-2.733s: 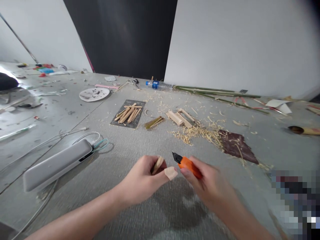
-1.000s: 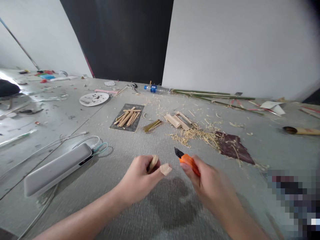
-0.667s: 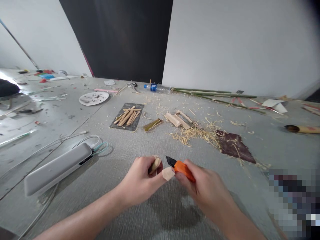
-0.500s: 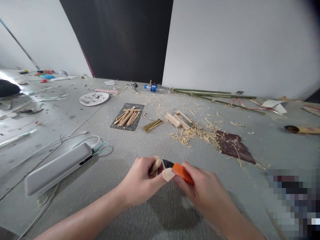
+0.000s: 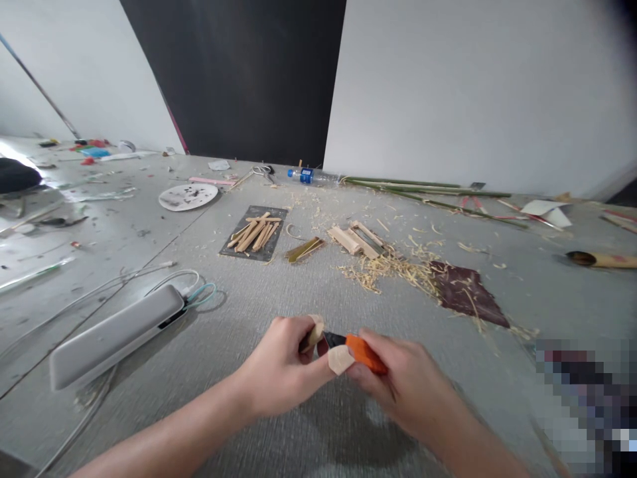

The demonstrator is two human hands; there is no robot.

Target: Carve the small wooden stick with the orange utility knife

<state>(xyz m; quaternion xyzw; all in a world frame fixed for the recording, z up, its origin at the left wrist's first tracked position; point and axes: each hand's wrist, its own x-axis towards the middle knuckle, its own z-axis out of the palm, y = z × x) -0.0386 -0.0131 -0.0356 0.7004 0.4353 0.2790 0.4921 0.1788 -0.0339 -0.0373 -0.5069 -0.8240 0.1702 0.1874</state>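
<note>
My left hand is closed around a short bamboo piece, which is mostly hidden by the fingers. Tan tape covers its thumb tip, and more wraps the index fingertip. In my right hand is an orange utility knife with a dark blade pointing left. The blade lies against or just beside the bamboo piece; exact contact is unclear. My left thumb touches the front of the knife handle.
Beyond my hands lie wooden sticks on a dark sheet, pale wood pieces, shavings and brown sandpaper. A grey power bank with cables is at left. A plastic bottle and bamboo stalks lie near the wall.
The knife and my right hand have shifted slightly down, with the blade lower and nearer the left thumb. My left thumb has moved slightly down and right. Nothing was let go.
</note>
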